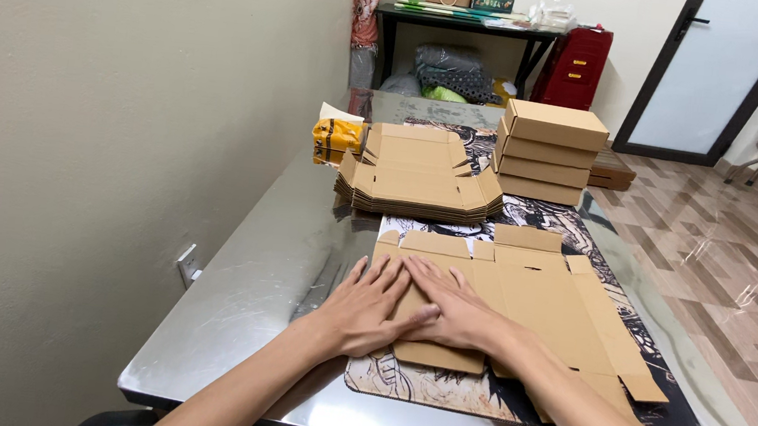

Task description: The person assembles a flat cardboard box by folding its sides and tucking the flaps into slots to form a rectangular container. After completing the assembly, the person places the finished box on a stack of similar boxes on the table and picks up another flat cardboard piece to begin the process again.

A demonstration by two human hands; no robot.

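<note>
- left hand (pixel 368 306) flat, palm down, fingers spread apart — pressing on the left end of the flat cardboard blank (pixel 519 301), grips nothing
- right hand (pixel 455 309) likewise flat and open, fingers splayed, lying on the same panel; its thumb touches or slightly overlaps the left hand
- cardboard blank: unfolded die-cut box, plain brown corrugated board, matte, with flaps and tabs along the edges; sits lower centre of frame on a printed desk mat (pixel 436 385)
- desk mat: thin, dark border, black-and-white illustrated print, rounded corner
- desk (pixel 241 302): brushed metal top, glossy, faint scuffs, reflects the room
- stack of flat blanks (pixel 419 182) — same brown board, centre of frame, just beyond the blank in hand
- stack of folded boxes (pixel 547 151): four shut rectangular cartons, upper centre right, just beside the flat stack
- yellow packet (pixel 338 137), crinkled plastic, touching the flat stack's left side
- white wall socket (pixel 188 264) on the plain beige wall, left of the desk edge
</note>
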